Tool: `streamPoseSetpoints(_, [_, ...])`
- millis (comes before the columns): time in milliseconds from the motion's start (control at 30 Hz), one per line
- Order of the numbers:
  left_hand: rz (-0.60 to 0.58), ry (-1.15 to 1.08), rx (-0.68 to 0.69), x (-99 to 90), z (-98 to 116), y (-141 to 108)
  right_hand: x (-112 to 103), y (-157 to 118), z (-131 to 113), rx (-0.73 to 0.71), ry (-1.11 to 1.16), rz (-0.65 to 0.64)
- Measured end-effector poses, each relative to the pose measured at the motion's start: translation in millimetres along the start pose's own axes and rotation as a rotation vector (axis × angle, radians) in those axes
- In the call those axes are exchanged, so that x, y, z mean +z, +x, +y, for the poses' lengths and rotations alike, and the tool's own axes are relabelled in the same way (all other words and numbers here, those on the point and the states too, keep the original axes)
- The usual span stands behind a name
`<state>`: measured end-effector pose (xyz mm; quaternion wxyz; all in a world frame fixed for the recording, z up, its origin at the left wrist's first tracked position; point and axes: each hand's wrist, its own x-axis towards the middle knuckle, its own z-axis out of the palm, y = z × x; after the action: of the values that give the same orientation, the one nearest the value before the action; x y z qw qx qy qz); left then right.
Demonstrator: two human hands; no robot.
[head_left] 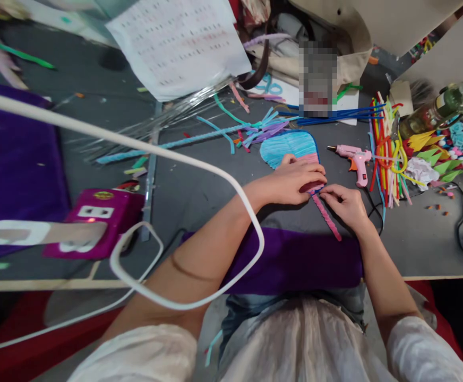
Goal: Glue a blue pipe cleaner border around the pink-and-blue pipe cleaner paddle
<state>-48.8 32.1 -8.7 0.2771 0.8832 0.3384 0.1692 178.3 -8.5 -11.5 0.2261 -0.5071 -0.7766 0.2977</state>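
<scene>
A blue and pink pipe-cleaner piece [289, 148] with a dark blue edge lies on the grey table [199, 191]. My left hand [295, 179] rests over its lower pink part, fingers curved round it. Close by on the right, my right hand [343, 201] pinches at the dark blue edge near the piece's lower end, thumb and forefinger together. A twisted pink stem [327, 218] points down and right from between the hands. Part of the piece is hidden under my left hand.
Right of the hands lie a pink glue gun [357, 159], coloured pipe cleaners [386, 159] and a glass bottle [434, 111]. A white cable [176, 156] loops across the left foreground. At left sits a magenta power box [96, 217]; purple cloth [295, 260] lies at the front edge.
</scene>
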Motion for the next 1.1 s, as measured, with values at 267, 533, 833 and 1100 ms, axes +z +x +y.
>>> streamPoseSetpoints(267, [-0.001,-0.005,-0.009,0.7,0.9,2.2,1.6,-0.8,0.1,-0.062,-0.110,-0.073])
streamPoseSetpoints(533, [-0.007,0.007,-0.018,-0.4,1.7,3.0,-2.5,-0.5,4.8,-0.027,-0.063,-0.061])
streamPoseSetpoints(833, [-0.038,0.045,-0.014,-0.2,1.2,4.5,-14.7,-1.8,10.7,-0.009,-0.054,0.058])
streamPoseSetpoints(1100, [-0.059,0.046,0.007,-1.7,3.4,4.1,-54.9,-7.8,32.5,0.248,-0.222,0.505])
